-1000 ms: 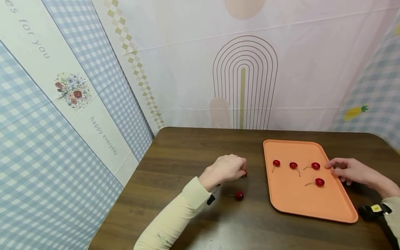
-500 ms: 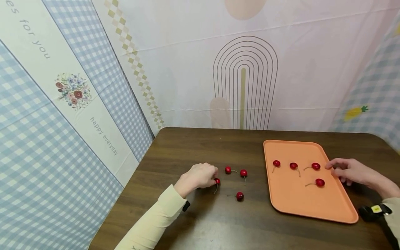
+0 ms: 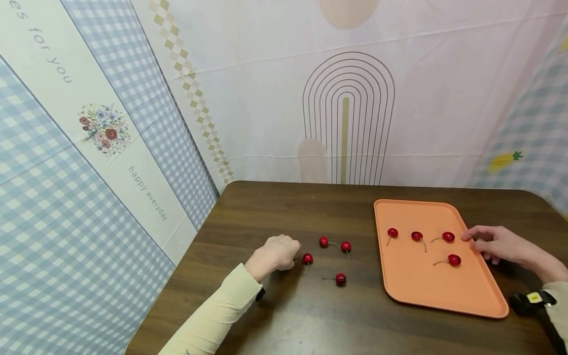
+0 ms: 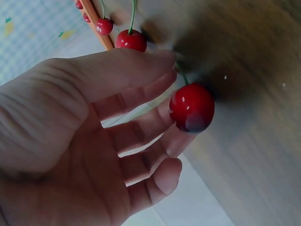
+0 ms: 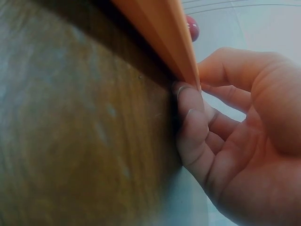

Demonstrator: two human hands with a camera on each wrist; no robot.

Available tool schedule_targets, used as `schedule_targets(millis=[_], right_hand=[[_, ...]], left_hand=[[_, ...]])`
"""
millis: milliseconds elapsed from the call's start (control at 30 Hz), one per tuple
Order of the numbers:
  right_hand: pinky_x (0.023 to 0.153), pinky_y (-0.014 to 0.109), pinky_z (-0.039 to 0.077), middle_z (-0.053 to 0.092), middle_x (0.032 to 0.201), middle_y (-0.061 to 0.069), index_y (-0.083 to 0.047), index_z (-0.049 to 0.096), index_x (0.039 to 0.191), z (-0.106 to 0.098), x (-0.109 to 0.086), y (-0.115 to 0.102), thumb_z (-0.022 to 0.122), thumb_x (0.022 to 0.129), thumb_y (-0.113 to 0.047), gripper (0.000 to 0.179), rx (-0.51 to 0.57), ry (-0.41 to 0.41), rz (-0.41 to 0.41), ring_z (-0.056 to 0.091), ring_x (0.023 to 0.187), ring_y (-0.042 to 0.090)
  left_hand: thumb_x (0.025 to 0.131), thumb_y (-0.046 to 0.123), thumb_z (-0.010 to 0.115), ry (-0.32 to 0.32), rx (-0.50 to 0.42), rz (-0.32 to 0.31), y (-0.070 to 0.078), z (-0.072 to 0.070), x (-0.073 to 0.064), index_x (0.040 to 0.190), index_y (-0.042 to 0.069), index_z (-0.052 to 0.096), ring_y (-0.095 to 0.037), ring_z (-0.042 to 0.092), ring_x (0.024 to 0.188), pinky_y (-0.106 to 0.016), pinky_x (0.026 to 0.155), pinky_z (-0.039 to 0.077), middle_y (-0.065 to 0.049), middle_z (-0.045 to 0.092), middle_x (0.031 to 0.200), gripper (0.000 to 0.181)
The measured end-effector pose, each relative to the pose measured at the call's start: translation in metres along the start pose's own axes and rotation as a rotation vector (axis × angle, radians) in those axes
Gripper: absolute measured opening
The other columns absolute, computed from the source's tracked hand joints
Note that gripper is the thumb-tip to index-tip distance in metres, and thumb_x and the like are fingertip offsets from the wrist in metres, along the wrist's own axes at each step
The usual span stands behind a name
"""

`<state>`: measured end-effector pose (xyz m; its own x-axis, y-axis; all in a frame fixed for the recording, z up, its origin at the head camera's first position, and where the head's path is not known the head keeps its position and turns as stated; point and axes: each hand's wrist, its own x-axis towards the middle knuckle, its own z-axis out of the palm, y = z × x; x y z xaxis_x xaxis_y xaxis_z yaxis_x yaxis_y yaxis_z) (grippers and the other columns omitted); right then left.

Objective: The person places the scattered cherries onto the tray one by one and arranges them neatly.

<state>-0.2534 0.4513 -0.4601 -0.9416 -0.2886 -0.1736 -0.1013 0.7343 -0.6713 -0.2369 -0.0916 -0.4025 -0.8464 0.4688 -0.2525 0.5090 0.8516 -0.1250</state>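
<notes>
Low over the table's left half is my left hand (image 3: 275, 254), fingers loosely bent. In the left wrist view, a red cherry (image 4: 193, 108) sits right at its fingertips, and the stem runs up by the thumb tip. Just right of that hand lies another cherry (image 3: 308, 259), its stem toward me. Farther right are a cherry (image 3: 324, 241), one more cherry (image 3: 346, 246) and a nearer cherry (image 3: 340, 279). My right hand (image 3: 499, 241) pinches the right rim of an orange tray (image 3: 421, 291), some fingers under its edge in the right wrist view (image 5: 193, 113).
Several stemmed cherries rest on the tray, among them an upper left cherry (image 3: 392, 232) and a lower right cherry (image 3: 454, 260). The brown wooden table (image 3: 310, 320) has rounded far corners. Behind it hangs a pale patterned cloth (image 3: 266, 108), with blue checked cloth (image 3: 53, 197) at the left.
My left hand has moved left from the cherries near the middle, past the one with its stem toward me, uncovering them. My right hand and the tray stay still.
</notes>
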Motion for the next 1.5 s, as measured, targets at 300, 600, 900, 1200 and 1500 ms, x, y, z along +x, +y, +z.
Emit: schedule_targets(millis=[300, 600, 900, 1200, 1500], right_hand=[[0.052, 0.029, 0.048, 0.054, 0.074, -0.002, 0.005, 0.057, 0.115, 0.0, -0.001, -0.004, 0.056, 0.098, -0.014, 0.026, 0.013, -0.005, -0.017, 0.053, 0.06, 0.015], [0.052, 0.029, 0.047, 0.054, 0.074, -0.002, 0.005, 0.057, 0.116, 0.0, -0.001, -0.001, 0.055, 0.099, -0.014, 0.026, 0.009, -0.008, -0.018, 0.052, 0.06, 0.014], [0.052, 0.028, 0.047, 0.054, 0.073, -0.002, 0.005, 0.057, 0.116, 0.0, -0.001, 0.0, 0.055, 0.099, -0.013, 0.026, 0.002, -0.005, -0.03, 0.052, 0.059, 0.015], [0.052, 0.029, 0.047, 0.054, 0.073, -0.002, 0.004, 0.057, 0.116, 0.0, -0.001, 0.0, 0.055, 0.098, -0.013, 0.024, 0.013, -0.005, -0.028, 0.053, 0.059, 0.016], [0.052, 0.029, 0.048, 0.054, 0.074, -0.002, 0.002, 0.058, 0.115, -0.002, 0.0, -0.001, 0.056, 0.099, -0.014, 0.023, 0.042, -0.013, -0.004, 0.053, 0.06, 0.016]], left_hand=[[0.083, 0.002, 0.063, -0.033, -0.018, -0.009, 0.002, 0.004, 0.003, 0.067, 0.019, 0.053, -0.012, 0.051, 0.069, -0.038, 0.084, 0.038, 0.007, 0.055, 0.067, 0.026], [0.082, 0.005, 0.063, -0.117, -0.028, -0.038, 0.004, 0.004, 0.006, 0.072, 0.018, 0.051, -0.013, 0.047, 0.068, -0.032, 0.074, 0.028, 0.007, 0.052, 0.069, 0.02], [0.083, 0.006, 0.06, -0.082, -0.159, 0.024, -0.005, -0.008, 0.004, 0.05, 0.018, 0.031, -0.01, 0.022, 0.053, -0.031, 0.07, 0.026, 0.007, 0.021, 0.049, 0.046], [0.084, 0.004, 0.059, 0.018, -0.302, 0.069, -0.005, -0.022, 0.003, 0.06, 0.019, 0.052, -0.006, 0.038, 0.052, -0.022, 0.048, 0.031, 0.009, 0.043, 0.056, 0.029], [0.085, 0.003, 0.059, 0.075, -0.335, 0.161, 0.008, -0.038, 0.012, 0.067, 0.016, 0.055, -0.006, 0.039, 0.056, -0.021, 0.051, 0.032, 0.008, 0.045, 0.062, 0.023]])
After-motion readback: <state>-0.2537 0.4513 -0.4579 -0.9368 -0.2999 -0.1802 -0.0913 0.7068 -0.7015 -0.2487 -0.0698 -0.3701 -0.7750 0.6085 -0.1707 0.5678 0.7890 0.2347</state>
